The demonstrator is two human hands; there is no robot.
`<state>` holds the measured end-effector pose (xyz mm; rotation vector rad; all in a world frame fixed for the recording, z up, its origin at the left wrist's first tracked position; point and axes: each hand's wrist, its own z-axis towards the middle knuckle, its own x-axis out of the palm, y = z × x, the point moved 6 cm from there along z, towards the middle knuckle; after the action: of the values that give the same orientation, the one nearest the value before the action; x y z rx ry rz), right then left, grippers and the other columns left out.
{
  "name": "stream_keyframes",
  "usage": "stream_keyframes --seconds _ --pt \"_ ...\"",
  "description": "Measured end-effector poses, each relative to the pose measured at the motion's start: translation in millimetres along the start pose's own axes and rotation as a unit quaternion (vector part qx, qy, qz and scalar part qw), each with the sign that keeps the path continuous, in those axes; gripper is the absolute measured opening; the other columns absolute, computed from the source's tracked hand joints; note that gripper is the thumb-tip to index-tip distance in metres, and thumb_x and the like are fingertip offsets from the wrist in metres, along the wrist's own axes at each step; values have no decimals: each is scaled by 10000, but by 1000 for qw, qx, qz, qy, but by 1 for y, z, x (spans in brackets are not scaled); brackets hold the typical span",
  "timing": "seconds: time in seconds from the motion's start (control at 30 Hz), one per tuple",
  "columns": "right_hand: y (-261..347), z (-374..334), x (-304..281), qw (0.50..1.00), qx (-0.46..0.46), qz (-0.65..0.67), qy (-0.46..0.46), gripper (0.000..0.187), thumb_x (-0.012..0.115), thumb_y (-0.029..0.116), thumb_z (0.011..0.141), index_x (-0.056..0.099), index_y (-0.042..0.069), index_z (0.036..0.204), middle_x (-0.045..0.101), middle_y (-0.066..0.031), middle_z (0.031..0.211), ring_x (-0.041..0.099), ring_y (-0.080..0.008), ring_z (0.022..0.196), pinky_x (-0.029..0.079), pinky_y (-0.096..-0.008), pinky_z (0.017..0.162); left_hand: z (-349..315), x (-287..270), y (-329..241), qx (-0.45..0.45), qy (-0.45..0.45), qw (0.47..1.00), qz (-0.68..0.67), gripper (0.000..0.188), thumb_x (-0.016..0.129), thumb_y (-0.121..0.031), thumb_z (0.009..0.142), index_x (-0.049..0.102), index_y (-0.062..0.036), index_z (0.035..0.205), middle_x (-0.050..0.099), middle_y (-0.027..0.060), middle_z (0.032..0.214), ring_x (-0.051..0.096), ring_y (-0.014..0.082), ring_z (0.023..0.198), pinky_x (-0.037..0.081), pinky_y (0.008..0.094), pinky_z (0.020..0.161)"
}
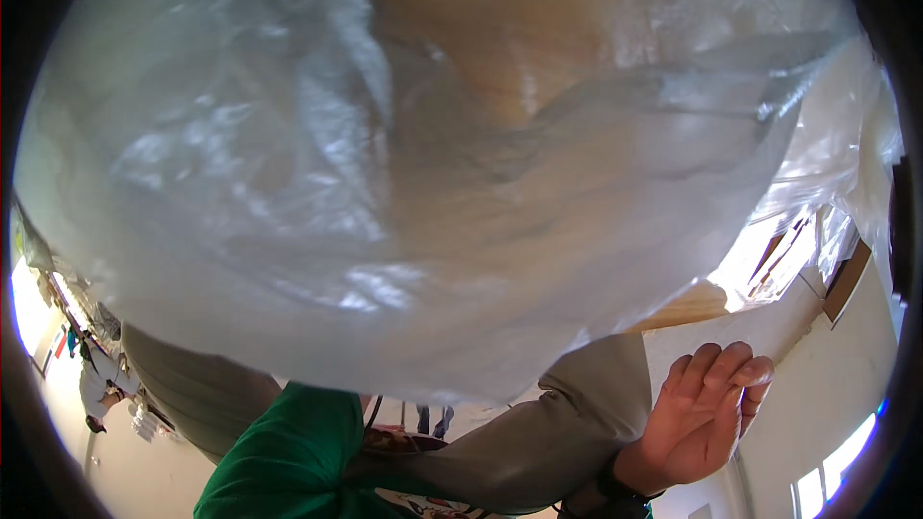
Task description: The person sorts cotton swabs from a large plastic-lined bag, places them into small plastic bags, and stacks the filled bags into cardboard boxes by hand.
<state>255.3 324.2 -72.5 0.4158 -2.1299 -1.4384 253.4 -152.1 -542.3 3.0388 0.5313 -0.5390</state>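
A big translucent plastic sheet [288, 183] fills most of the head view, wrinkled and shiny, very close. Something tan or light brown shows blurred through its middle. Below its lower right edge is my right hand [697, 413], with a black band [620, 490] at the wrist. Its fingers are bent inward and close together, and whatever they may hold does not show. The hand appears apart from the sheet. A green sleeve [288, 452] rises at lower left and passes behind the sheet; my left hand is not visible.
Olive-grey trouser fabric [596, 394] lies below the sheet. A tan, wood-like edge [687, 308] sticks out at the sheet's right. More clear plastic [827, 154] hangs at far right, and a bright window [836, 461] stands lower right. Another person [101, 384] is at far left.
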Motion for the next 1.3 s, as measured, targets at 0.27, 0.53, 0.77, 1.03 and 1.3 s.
stream_keyframes --seconds 0.27,0.53,0.77,1.03,1.3 --pt "-9 -4 7 999 37 -8 22 132 481 21 902 454 2 1029 464 -110 915 432 -170 759 387 -293 681 -3 2 -2 6 2 999 -32 151 664 -181 714 572 -76 655 579 116 612 572 243 538 455 367 509" --pt "-20 -26 7 977 12 9 -211 146 476 5 860 551 21 985 563 -130 1042 546 -259 1008 461 -460 871 2 12 28 -10 13 999 -39 157 667 -176 706 566 -72 646 583 121 619 572 249 541 451 369 507" --pt "-20 -25 26 993 39 -33 -111 152 478 3 858 561 16 984 567 -132 1043 557 -268 992 468 -450 864 25 22 51 -10 26 999 -17 162 670 -173 700 561 -69 638 587 125 624 572 254 543 448 371 506" --pt "-22 -30 50 992 75 -79 -58 158 480 0 855 573 10 982 573 -135 1043 569 -277 975 476 -438 856 40 29 53 11 44 999 20 169 673 -168 692 555 -65 628 592 130 630 572 260 545 445 374 505" --pt "-14 -2 97 963 57 -183 191 179 502 -24 885 534 -31 1060 565 -144 904 568 -209 779 464 -280 654 15 15 -8 229 59 954 186 176 676 -164 685 549 -62 619 597 135 636 572 266 548 442 376 503"
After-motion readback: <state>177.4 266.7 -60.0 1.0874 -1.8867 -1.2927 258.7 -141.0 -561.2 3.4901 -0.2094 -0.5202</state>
